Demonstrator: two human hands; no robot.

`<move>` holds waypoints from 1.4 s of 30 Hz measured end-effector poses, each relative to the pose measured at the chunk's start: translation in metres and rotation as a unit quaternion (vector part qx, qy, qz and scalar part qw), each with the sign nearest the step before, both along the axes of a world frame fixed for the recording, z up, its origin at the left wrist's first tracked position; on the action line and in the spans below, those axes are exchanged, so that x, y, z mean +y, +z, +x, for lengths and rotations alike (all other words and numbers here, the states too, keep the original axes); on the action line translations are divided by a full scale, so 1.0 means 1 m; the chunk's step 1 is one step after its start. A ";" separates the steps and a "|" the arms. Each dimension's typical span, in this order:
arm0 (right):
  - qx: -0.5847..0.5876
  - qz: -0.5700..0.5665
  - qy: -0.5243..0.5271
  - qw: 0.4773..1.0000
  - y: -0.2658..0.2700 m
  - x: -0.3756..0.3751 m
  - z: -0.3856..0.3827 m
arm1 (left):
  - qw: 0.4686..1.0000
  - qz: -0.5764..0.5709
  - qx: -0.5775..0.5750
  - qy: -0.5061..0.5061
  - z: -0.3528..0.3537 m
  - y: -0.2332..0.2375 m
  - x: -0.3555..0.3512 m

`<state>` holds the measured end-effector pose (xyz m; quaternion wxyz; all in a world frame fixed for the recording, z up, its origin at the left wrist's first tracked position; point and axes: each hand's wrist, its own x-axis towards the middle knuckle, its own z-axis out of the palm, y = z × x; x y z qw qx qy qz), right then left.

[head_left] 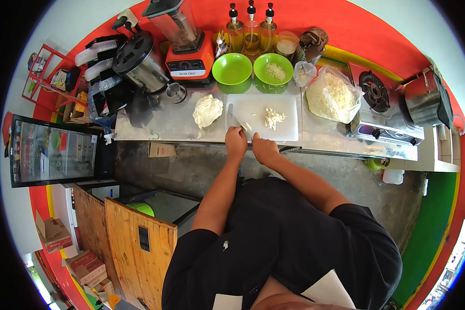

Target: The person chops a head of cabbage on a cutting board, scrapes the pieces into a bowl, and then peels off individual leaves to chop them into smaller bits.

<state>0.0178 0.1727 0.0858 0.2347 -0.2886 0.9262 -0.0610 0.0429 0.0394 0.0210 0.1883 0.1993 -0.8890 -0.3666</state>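
Note:
My right hand [266, 150] is closed around the handle end of a knife [234, 115], whose blade points up and left over the white cutting board [288, 129]. Beside the blade, my left hand [236, 141] has its fingers pressed together at the board's front left; what they hold is hidden. A few pale slices [247, 126] lie just right of the blade. Farther right on the board sits a small pile of pale chopped pieces [274, 118]. To the left of the board, a cream-white lump [207, 111], perhaps a filled plastic bag, rests on the metal counter [175, 124].
Behind the board stand an empty-looking green bowl [232, 69] and a green bowl with shredded pale pieces [263, 80]. A bag of pale shreds [334, 94] and a gas stove [380, 108] are on the right. A blender [189, 59] and metal cup [176, 93] stand left.

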 end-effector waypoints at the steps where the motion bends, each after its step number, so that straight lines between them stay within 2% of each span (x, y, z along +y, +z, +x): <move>1: -0.002 -0.001 -0.001 1.000 0.006 -0.002 0.000 | 1.000 0.001 0.021 -0.011 0.001 0.000 -0.001; 3: -0.014 0.008 -0.003 1.000 0.017 -0.004 -0.001 | 1.000 0.005 0.009 -0.006 0.001 0.002 -0.001; 8: 0.006 0.006 -0.007 1.000 -0.008 0.003 0.007 | 0.999 0.025 0.002 0.027 -0.001 -0.001 0.001; 13: 0.028 0.001 0.027 0.999 0.007 -0.003 -0.001 | 0.999 0.020 0.009 0.044 0.000 -0.002 0.001; 15: -0.007 0.011 0.006 1.000 0.013 -0.005 0.002 | 0.999 0.013 0.006 0.043 0.000 -0.001 0.000; 18: -0.016 0.012 -0.025 0.999 -0.006 0.000 0.008 | 0.999 0.024 -0.005 0.046 0.001 0.001 0.000; 24: -0.019 0.021 0.029 0.999 0.015 -0.001 -0.005 | 0.996 0.045 -0.046 0.062 -0.001 0.003 0.003; 30: -0.031 -0.003 0.014 0.999 -0.005 0.005 -0.004 | 0.989 0.029 -0.107 0.103 -0.004 0.015 0.011; 34: -0.032 0.009 0.075 0.997 0.003 0.005 -0.017 | 0.979 0.015 -0.150 0.137 -0.010 0.020 0.018; 38: -0.016 -0.009 0.090 0.996 0.005 0.012 -0.014 | 0.978 0.025 -0.139 0.152 -0.008 0.014 0.022; 42: -0.024 -0.021 0.090 0.995 -0.005 0.021 -0.014 | 0.979 0.035 -0.080 0.185 -0.004 0.010 0.027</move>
